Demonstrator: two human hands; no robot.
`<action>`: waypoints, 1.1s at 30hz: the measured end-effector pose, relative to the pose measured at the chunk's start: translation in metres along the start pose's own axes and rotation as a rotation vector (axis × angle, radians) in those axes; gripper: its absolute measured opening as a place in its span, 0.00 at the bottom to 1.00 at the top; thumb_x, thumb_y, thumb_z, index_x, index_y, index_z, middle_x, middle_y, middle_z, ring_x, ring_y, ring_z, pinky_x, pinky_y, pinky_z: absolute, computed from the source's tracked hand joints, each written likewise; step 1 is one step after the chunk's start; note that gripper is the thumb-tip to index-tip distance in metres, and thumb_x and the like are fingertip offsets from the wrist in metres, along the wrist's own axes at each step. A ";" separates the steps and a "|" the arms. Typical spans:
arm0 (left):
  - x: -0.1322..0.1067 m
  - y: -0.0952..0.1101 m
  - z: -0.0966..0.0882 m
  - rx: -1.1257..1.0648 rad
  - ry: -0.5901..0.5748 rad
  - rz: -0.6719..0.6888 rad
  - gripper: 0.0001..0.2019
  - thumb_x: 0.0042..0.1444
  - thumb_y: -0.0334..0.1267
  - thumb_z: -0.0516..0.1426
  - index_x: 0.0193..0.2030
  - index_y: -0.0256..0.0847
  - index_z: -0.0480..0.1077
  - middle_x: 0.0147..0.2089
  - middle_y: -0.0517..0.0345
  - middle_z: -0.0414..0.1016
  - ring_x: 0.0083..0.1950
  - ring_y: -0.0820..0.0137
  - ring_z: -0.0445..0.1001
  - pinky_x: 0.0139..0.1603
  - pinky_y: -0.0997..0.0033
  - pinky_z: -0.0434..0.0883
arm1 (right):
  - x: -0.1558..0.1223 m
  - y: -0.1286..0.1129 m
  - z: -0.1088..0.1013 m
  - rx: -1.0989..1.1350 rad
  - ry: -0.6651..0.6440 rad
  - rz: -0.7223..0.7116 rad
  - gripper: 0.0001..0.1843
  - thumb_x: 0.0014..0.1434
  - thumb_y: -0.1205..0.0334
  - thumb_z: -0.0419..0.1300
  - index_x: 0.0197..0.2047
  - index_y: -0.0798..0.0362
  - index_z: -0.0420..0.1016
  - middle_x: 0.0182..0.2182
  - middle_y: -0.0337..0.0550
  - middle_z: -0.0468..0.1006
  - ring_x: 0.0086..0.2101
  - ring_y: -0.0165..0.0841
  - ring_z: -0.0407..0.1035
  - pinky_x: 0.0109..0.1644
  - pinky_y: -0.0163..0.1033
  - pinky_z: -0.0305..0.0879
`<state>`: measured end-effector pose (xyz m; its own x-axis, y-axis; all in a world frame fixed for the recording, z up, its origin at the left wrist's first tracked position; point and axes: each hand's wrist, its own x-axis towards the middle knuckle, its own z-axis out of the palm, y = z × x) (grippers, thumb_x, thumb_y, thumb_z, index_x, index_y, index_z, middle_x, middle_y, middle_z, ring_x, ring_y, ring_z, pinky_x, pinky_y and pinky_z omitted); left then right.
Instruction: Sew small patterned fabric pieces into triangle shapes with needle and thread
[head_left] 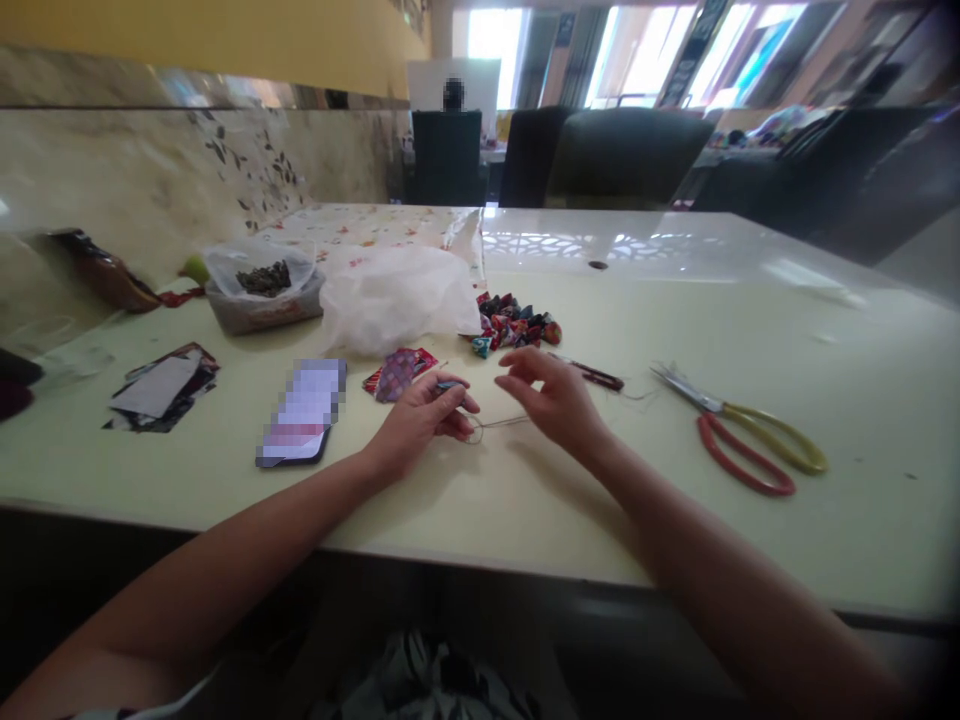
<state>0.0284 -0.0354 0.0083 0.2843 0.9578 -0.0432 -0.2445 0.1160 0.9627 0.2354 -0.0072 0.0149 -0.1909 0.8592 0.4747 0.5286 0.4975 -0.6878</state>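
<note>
My left hand (424, 420) rests on the pale table (525, 500), its fingers pinched round a small dark piece and the end of a thin thread (499, 423). My right hand (551, 400) hovers just to the right, fingers curled and pinching the same thread, which runs between both hands. Directly behind my left hand lies a folded patterned paper piece (397, 373). A heap of small colourful folded pieces (516, 325) sits behind both hands.
Scissors with red and yellow handles (739, 435) lie to the right. A phone (302, 415) lies left of my left hand. A crumpled white plastic bag (394, 295), a lined tub of dark bits (262, 290) and paper scraps (161, 390) sit further left. Dark chairs (622, 155) stand beyond.
</note>
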 end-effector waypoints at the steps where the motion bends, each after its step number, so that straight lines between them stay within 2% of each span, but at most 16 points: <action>1: 0.000 -0.001 0.000 0.016 -0.017 -0.007 0.19 0.56 0.48 0.66 0.45 0.36 0.68 0.36 0.56 0.78 0.28 0.74 0.77 0.30 0.74 0.75 | -0.004 -0.007 0.006 0.062 -0.029 -0.044 0.11 0.60 0.58 0.64 0.44 0.53 0.75 0.29 0.39 0.76 0.29 0.29 0.69 0.37 0.36 0.65; 5: -0.001 -0.002 0.001 0.072 -0.072 -0.023 0.20 0.61 0.54 0.60 0.46 0.37 0.68 0.32 0.60 0.75 0.28 0.74 0.76 0.30 0.74 0.75 | -0.013 -0.017 0.018 0.115 -0.106 -0.148 0.12 0.59 0.61 0.65 0.46 0.53 0.74 0.31 0.38 0.76 0.30 0.28 0.69 0.39 0.34 0.66; 11: -0.006 0.000 0.005 0.172 -0.114 0.014 0.21 0.64 0.58 0.54 0.48 0.39 0.66 0.28 0.61 0.72 0.25 0.72 0.75 0.28 0.73 0.75 | -0.017 -0.017 0.023 0.119 -0.123 -0.184 0.12 0.58 0.63 0.65 0.47 0.51 0.76 0.31 0.38 0.74 0.30 0.28 0.68 0.37 0.34 0.65; 15: -0.007 0.003 0.006 0.233 -0.076 0.051 0.22 0.63 0.58 0.54 0.45 0.38 0.69 0.29 0.58 0.74 0.24 0.72 0.75 0.26 0.73 0.74 | -0.020 -0.025 0.026 0.158 -0.119 -0.105 0.10 0.59 0.63 0.62 0.45 0.51 0.74 0.29 0.38 0.76 0.29 0.29 0.69 0.35 0.34 0.65; 18: -0.006 0.004 0.005 0.233 -0.056 0.062 0.23 0.62 0.58 0.56 0.48 0.38 0.70 0.31 0.57 0.75 0.24 0.71 0.76 0.25 0.74 0.74 | -0.021 -0.028 0.027 0.254 -0.119 -0.011 0.06 0.61 0.63 0.60 0.43 0.51 0.72 0.27 0.37 0.76 0.28 0.28 0.70 0.34 0.34 0.65; 22: -0.004 0.003 0.004 0.223 -0.045 0.067 0.22 0.62 0.55 0.57 0.49 0.37 0.71 0.32 0.56 0.76 0.24 0.73 0.75 0.25 0.75 0.74 | -0.020 -0.025 0.028 0.352 -0.101 0.044 0.03 0.61 0.63 0.59 0.37 0.53 0.71 0.26 0.36 0.76 0.27 0.27 0.69 0.35 0.34 0.65; 26: -0.003 0.002 0.002 0.195 -0.039 0.057 0.19 0.64 0.51 0.56 0.47 0.36 0.73 0.32 0.55 0.76 0.25 0.73 0.75 0.27 0.74 0.75 | -0.020 -0.022 0.028 0.421 -0.102 0.105 0.04 0.59 0.64 0.60 0.33 0.53 0.70 0.25 0.37 0.76 0.28 0.28 0.69 0.35 0.34 0.66; 29: -0.002 0.001 0.001 0.180 -0.030 0.052 0.18 0.64 0.50 0.56 0.50 0.37 0.72 0.34 0.55 0.76 0.25 0.73 0.75 0.28 0.72 0.76 | -0.019 -0.021 0.028 0.453 -0.073 0.122 0.04 0.58 0.64 0.60 0.32 0.54 0.70 0.25 0.37 0.76 0.27 0.27 0.69 0.33 0.34 0.66; 31: -0.001 0.001 0.001 0.187 -0.025 0.058 0.19 0.61 0.49 0.60 0.53 0.38 0.70 0.36 0.56 0.76 0.26 0.73 0.76 0.28 0.71 0.76 | -0.017 -0.021 0.027 0.475 -0.032 0.137 0.06 0.57 0.63 0.61 0.31 0.54 0.69 0.25 0.36 0.75 0.26 0.27 0.68 0.32 0.33 0.65; 33: 0.000 0.001 0.000 0.202 -0.022 0.077 0.20 0.57 0.45 0.64 0.52 0.38 0.70 0.36 0.57 0.76 0.27 0.73 0.76 0.29 0.72 0.76 | -0.016 -0.020 0.026 0.513 -0.022 0.161 0.07 0.56 0.61 0.62 0.31 0.54 0.68 0.24 0.36 0.73 0.26 0.27 0.68 0.31 0.33 0.64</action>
<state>0.0280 -0.0355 0.0091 0.2927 0.9555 0.0367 -0.0767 -0.0148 0.9969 0.2061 -0.0279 0.0070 -0.1614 0.9289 0.3334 0.0819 0.3493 -0.9334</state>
